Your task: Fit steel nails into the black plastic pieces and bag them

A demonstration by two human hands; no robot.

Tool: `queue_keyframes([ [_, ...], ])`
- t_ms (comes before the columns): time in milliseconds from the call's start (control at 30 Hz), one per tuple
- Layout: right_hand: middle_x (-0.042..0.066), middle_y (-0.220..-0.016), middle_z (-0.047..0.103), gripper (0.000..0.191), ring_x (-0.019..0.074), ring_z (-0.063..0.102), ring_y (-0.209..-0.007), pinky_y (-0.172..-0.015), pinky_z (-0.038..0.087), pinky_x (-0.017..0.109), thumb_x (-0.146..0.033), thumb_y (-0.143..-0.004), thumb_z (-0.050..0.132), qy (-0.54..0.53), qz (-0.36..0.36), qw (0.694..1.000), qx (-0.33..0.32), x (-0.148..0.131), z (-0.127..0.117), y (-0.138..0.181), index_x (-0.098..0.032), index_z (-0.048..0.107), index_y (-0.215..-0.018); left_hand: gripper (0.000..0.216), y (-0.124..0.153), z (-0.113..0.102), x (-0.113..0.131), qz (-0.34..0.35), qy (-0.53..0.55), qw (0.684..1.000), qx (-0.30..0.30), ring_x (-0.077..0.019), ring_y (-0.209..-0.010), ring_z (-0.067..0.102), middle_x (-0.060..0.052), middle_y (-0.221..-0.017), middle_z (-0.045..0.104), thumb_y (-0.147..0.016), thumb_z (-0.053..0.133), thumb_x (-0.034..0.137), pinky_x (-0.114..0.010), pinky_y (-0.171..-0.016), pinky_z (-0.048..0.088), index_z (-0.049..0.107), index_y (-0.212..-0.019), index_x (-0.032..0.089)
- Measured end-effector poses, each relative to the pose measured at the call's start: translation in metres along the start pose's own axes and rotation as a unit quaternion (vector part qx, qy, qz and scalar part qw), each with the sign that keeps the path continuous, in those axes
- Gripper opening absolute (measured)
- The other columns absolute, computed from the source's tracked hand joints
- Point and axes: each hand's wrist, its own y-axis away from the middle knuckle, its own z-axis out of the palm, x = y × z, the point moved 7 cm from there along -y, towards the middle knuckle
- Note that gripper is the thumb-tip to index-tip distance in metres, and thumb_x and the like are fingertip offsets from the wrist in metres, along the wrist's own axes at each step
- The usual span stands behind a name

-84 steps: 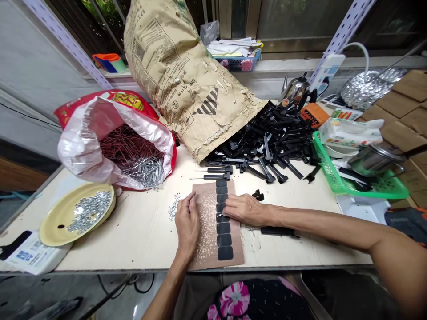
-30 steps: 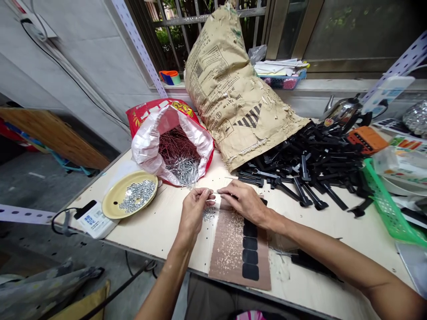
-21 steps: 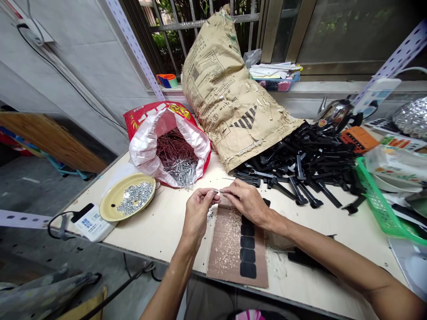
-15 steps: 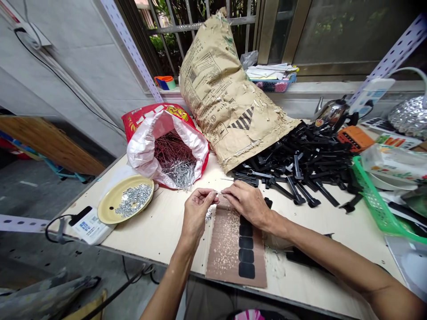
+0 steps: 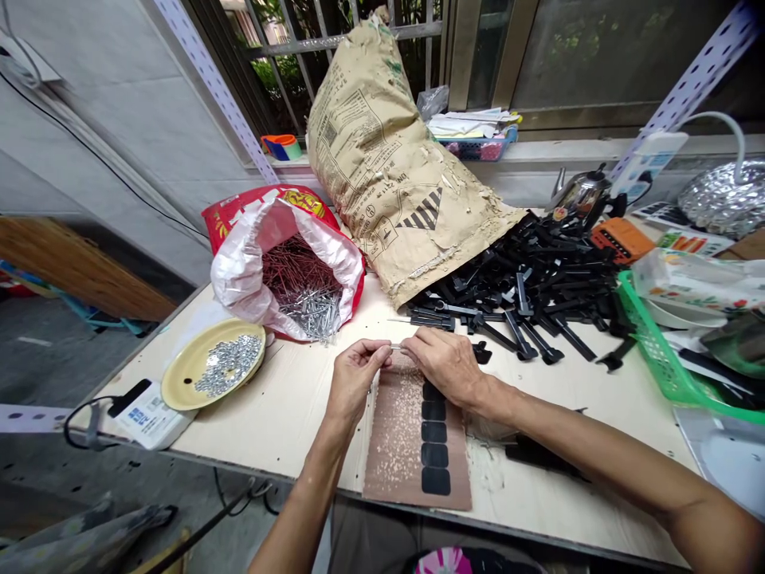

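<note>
A thin metal pin spans the small gap between my two hands over the far end of a brown board. My left hand pinches its left end between thumb and fingertips. The fingers of my right hand are bent round the other end, hiding it. Below them lies the brown board, strewn with pale crumbs and bearing a column of black rounded squares. To the left, a yellow plate holds small silvery metal pieces.
A white-lined red bag full of metal pins stands behind the plate. Black plastic parts spill from a large paper sack. A green basket is at the right, a white boxed device near the left edge.
The view has shifted slightly, so the bags and plate sit further left. Both hands keep their pinch on the pin. Small metal pieces seen beside my left hand no longer show.
</note>
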Motion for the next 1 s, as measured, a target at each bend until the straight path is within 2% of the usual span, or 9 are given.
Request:
queue_keyframes([
  [233,0.003,-0.079,0.056,0.023,0.0132,0.052,-0.074,-0.063,0.036,0.024,-0.030,-0.095,0.042,-0.041,0.016,0.999,-0.016,0.006,0.002,0.003,-0.019,0.062,-0.088,0.019,0.001,0.004,0.004,0.015,-0.041,0.999,-0.017,-0.0110,-0.061,0.055,0.000,-0.065,0.061,-0.070,0.070,0.029,-0.024,-0.063,0.046,0.067,-0.080,0.013],
  [367,0.004,-0.093,0.056,0.016,0.0112,0.054,-0.076,-0.062,0.039,0.021,-0.025,-0.092,0.047,-0.116,0.029,0.992,-0.046,0.010,0.005,0.004,-0.019,0.060,-0.099,0.019,0.000,0.003,0.005,0.021,-0.064,0.998,-0.018,-0.0112,-0.061,0.056,0.000,-0.065,0.062,-0.071,0.069,0.030,-0.024,-0.063,0.046,0.067,-0.080,0.013],
  [533,0.004,-0.082,0.056,0.021,0.0137,0.054,-0.076,-0.065,0.040,0.023,-0.026,-0.095,0.042,-0.090,0.043,0.994,-0.050,0.012,0.006,0.007,-0.017,0.061,-0.091,0.019,-0.001,0.003,0.005,0.017,-0.080,0.996,-0.033,-0.0110,-0.060,0.056,0.000,-0.064,0.062,-0.071,0.070,0.031,-0.023,-0.063,0.045,0.067,-0.078,0.013],
  [633,0.005,-0.088,0.056,0.020,0.0125,0.054,-0.077,-0.065,0.041,0.022,-0.026,-0.094,0.043,-0.142,0.049,0.987,-0.064,0.013,0.010,0.009,-0.017,0.060,-0.092,0.021,0.000,0.003,0.005,0.006,-0.087,0.995,-0.041,-0.0108,-0.060,0.056,0.000,-0.064,0.062,-0.070,0.071,0.032,-0.023,-0.061,0.044,0.066,-0.077,0.012],
  [767,0.004,-0.091,0.053,0.017,0.0121,0.053,-0.077,-0.065,0.042,0.022,-0.020,-0.093,0.045,-0.193,0.032,0.977,-0.083,0.015,0.011,0.015,-0.018,0.061,-0.097,0.025,0.001,0.006,-0.005,-0.044,-0.088,0.993,-0.067,-0.0111,-0.056,0.054,0.000,-0.060,0.060,-0.068,0.071,0.035,-0.023,-0.057,0.044,0.066,-0.075,0.012],
  [867,0.004,-0.087,0.054,0.017,0.0129,0.054,-0.078,-0.066,0.042,0.023,-0.023,-0.093,0.046,-0.197,0.042,0.975,-0.093,0.027,0.010,0.026,-0.019,0.063,-0.097,0.031,0.002,0.007,-0.015,-0.064,-0.107,0.989,-0.074,-0.0122,-0.060,0.056,-0.003,-0.072,0.064,-0.069,0.070,0.039,-0.025,-0.059,0.046,0.067,-0.084,0.012],
  [933,0.004,-0.088,0.056,0.017,0.0133,0.054,-0.080,-0.068,0.042,0.023,-0.026,-0.093,0.048,-0.193,0.058,0.976,-0.087,0.043,0.008,0.033,-0.019,0.063,-0.097,0.039,0.004,0.006,-0.019,-0.051,-0.140,0.987,-0.057,-0.0135,-0.064,0.058,-0.006,-0.085,0.066,-0.071,0.067,0.041,-0.026,-0.059,0.047,0.066,-0.098,0.013],
  [1000,0.004,-0.089,0.058,0.018,0.0138,0.054,-0.081,-0.069,0.042,0.024,-0.027,-0.093,0.048,-0.177,0.071,0.978,-0.080,0.060,0.008,0.040,-0.019,0.063,-0.097,0.042,0.009,0.004,-0.021,-0.025,-0.182,0.983,-0.033,-0.0156,-0.067,0.059,-0.007,-0.088,0.066,-0.075,0.062,0.044,-0.027,-0.059,0.048,0.064,-0.105,0.014],
])
